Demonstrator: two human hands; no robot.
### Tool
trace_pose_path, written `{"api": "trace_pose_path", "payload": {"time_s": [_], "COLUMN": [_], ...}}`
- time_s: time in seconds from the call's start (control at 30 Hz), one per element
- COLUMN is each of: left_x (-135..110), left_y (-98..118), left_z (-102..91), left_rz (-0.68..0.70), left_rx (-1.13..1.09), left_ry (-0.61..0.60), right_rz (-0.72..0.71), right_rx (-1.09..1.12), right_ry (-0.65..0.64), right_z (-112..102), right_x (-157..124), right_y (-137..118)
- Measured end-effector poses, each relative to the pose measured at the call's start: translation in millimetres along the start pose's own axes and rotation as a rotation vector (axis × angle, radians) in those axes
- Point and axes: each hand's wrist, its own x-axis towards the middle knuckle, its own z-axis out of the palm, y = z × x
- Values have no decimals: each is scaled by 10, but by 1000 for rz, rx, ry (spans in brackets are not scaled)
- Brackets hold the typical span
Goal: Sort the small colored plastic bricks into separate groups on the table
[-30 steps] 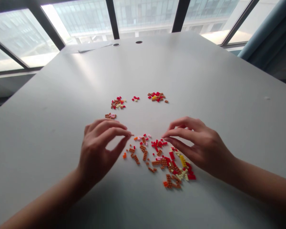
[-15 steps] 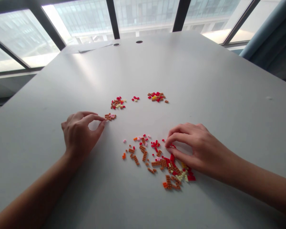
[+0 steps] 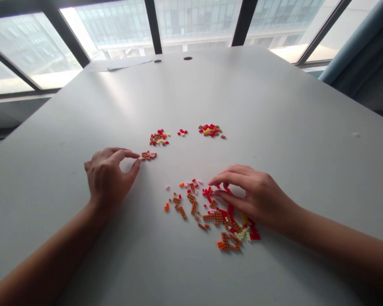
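My left hand (image 3: 110, 176) rests by a small group of brown and pink toy bricks (image 3: 149, 155). Its thumb and index fingertips are slightly apart at the group's left edge, with no brick plainly held between them. Over the large scatter of loose bricks (image 3: 193, 207) is my right hand (image 3: 253, 191), thumb and index finger spread around some red bricks (image 3: 207, 192). The scatter mixes brown, red, orange, pink and pale yellow pieces. Part of its right side, with yellow bricks (image 3: 244, 219), lies under my right hand.
Farther back on the white table (image 3: 274, 106) lie a mixed brick pile (image 3: 159, 137), a few red and pale pieces (image 3: 182, 132) and another brown and red pile (image 3: 210, 130). White paper (image 3: 124, 63) and two round holes are near the windows.
My right hand has moved left over the scatter, and its thumb and index finger have spread farther apart. My left fingertips have parted slightly and drawn back from the brown and pink group.
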Motion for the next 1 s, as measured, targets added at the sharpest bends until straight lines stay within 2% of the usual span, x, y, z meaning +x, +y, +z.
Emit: {"api": "trace_pose_path", "payload": {"time_s": [0.13, 0.27, 0.53, 0.73, 0.83, 1.0], "left_x": [0, -4, -13, -10, -13, -19], "left_y": [4, 7, 5, 14, 12, 13], "left_z": [4, 0, 1, -4, -8, -4], "left_rz": [-5, 11, 31, 31, 30, 21], "left_rx": [-9, -3, 6, 5, 4, -13], "left_ry": [4, 8, 21, 23, 12, 12], "right_rz": [38, 24, 78, 90, 124, 161], "right_rx": [12, -3, -6, -38, -40, -48], "right_ry": [-26, 21, -40, 0, -22, -157], "right_z": [-18, 28, -43, 71, 79, -118], "right_x": [9, 14, -6, 19, 24, 28], "right_y": [-15, -17, -1, 1, 12, 16]}}
